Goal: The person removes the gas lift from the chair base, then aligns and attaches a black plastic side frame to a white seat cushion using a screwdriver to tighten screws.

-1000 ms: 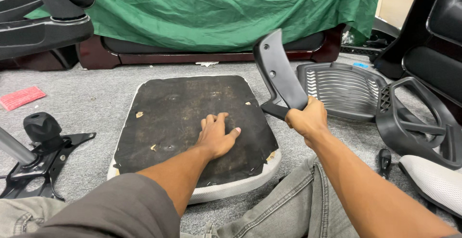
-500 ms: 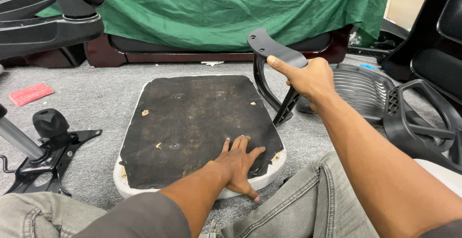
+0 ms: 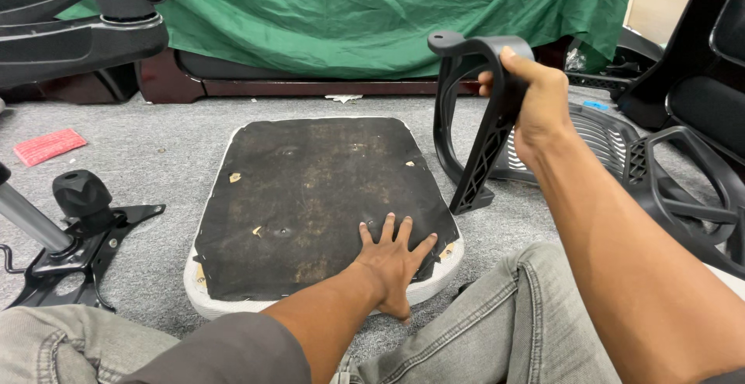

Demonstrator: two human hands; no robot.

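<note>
At the far left, a black metal chair mechanism [image 3: 74, 244] with a round knob is seen lying on the grey carpet [image 3: 147, 159]; its silver column is cut off by the left edge. A small red pad [image 3: 49, 146] lies behind it. Above, a black chair part [image 3: 85, 19] is only partly in view.

In the middle, an upturned seat cushion [image 3: 310, 205] is laid flat on the carpet, its dark, torn underside facing up and its pale edge showing at the front. The left hand [image 3: 392, 264] is pressed flat on the near right corner of it, fingers spread and open; nothing is gripped. The forearm is partly covered by a grey sleeve.

To the right, a black plastic armrest [image 3: 475, 120] is held upright, its lower end at or just above the carpet beside the cushion; contact cannot be made out. The right hand [image 3: 535, 101] is closed around its upper bar, the fingertips hidden behind the plastic. Behind it, a black mesh chair back [image 3: 613, 140] is partly hidden by the arm. A green cloth [image 3: 372, 12] is draped across the background.
</note>
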